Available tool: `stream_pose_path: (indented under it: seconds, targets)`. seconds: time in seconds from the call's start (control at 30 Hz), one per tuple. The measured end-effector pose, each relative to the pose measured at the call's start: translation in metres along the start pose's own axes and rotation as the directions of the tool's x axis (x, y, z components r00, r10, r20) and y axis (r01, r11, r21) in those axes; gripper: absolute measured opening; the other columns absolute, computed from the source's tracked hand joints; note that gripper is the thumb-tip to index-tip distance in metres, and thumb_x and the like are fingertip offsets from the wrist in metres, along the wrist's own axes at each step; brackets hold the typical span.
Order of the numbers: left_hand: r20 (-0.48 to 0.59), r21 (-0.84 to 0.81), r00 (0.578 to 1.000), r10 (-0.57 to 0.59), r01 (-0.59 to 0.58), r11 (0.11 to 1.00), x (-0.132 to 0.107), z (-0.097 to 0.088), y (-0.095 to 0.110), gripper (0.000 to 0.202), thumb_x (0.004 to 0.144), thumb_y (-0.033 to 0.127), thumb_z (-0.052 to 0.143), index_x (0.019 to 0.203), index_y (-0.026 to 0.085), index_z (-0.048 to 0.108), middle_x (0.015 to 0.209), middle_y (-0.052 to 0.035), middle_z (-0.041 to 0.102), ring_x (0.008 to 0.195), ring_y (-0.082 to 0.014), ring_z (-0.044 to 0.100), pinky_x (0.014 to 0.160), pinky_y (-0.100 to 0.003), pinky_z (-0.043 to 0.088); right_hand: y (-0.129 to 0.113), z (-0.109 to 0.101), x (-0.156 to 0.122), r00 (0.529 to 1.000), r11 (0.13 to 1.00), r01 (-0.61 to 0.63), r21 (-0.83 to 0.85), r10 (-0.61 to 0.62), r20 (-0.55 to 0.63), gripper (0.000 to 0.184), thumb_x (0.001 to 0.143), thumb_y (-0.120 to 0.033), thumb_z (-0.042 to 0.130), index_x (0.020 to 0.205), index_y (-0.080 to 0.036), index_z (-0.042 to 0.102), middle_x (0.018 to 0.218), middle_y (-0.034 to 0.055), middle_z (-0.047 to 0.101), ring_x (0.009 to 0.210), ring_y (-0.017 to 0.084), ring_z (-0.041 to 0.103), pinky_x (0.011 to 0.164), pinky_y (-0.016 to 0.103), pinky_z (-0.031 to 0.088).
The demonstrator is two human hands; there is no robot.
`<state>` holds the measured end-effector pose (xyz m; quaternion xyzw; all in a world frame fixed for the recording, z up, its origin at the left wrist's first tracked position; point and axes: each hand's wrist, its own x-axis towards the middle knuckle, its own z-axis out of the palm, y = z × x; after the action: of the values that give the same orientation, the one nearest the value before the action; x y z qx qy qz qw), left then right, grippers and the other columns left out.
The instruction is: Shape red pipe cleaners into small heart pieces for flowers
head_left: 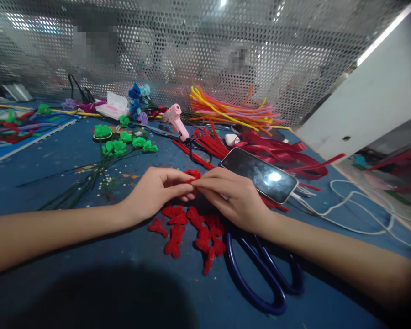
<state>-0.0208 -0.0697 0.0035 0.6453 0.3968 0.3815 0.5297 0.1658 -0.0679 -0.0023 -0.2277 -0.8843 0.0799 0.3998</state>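
Note:
My left hand (154,189) and my right hand (238,196) meet at the middle of the table, fingertips pinched on one small red pipe-cleaner piece (193,174). Most of that piece is hidden by the fingers. Just below them lie several red pipe-cleaner petals (174,219), bent into rounded shapes, flat on the blue tabletop (116,256). Large scissors with dark blue handles (256,274) rest under my right wrist, their blades hidden. A phone (260,173) with a dark screen lies beyond my right hand.
Behind the hands are a pink glue gun (177,121), black-handled scissors (195,148), red pipe cleaners (212,141), red ribbon (281,151) and a yellow-orange bundle (233,112). Green flowers (114,147) with wire stems lie left. A white cable (356,198) loops at right, before a perforated metal screen (192,50).

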Motion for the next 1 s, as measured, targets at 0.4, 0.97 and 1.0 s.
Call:
stream_pose_path:
  seconds: [0.4, 0.97, 1.0]
  targets:
    - [-0.022, 0.01, 0.996, -0.081, 0.081, 0.997, -0.0017, 0.0041, 0.0048, 0.008, 0.069, 0.02, 0.068, 0.073, 0.013, 0.07, 0.057, 0.0001, 0.068, 0.051, -0.0079, 0.062, 0.053, -0.013, 0.05, 0.0019, 0.0001, 0.0016, 0.857, 0.763, -0.488, 0.423, 0.512, 0.065, 0.006, 0.069, -0.012, 0.064, 0.071, -0.016, 0.06, 0.07, -0.0011, 0.065, 0.062, 0.009, 0.06, 0.056, 0.018, 0.048]
    - [0.036, -0.203, 0.99, -0.134, 0.138, 0.969, 0.0049, -0.0016, -0.0023, 0.023, 0.065, 0.018, 0.072, 0.087, 0.014, 0.07, 0.077, -0.0051, 0.072, 0.073, -0.0162, 0.068, 0.076, -0.03, 0.055, -0.0071, -0.0031, 0.0016, 0.948, 0.947, -0.301, 0.112, 0.31, -0.073, 0.009, 0.074, -0.013, 0.059, 0.067, -0.016, 0.064, 0.064, -0.0012, 0.063, 0.055, 0.007, 0.053, 0.051, 0.019, 0.04]
    - [0.038, -0.191, 0.99, -0.138, 0.143, 0.971, 0.005, -0.0014, -0.0022, 0.023, 0.065, 0.018, 0.071, 0.087, 0.014, 0.07, 0.077, -0.0051, 0.072, 0.073, -0.0162, 0.068, 0.076, -0.03, 0.055, -0.0069, -0.0028, 0.0015, 0.95, 0.949, -0.296, 0.107, 0.304, -0.073, 0.009, 0.074, -0.013, 0.059, 0.067, -0.017, 0.064, 0.064, -0.0014, 0.063, 0.055, 0.007, 0.053, 0.052, 0.019, 0.04]
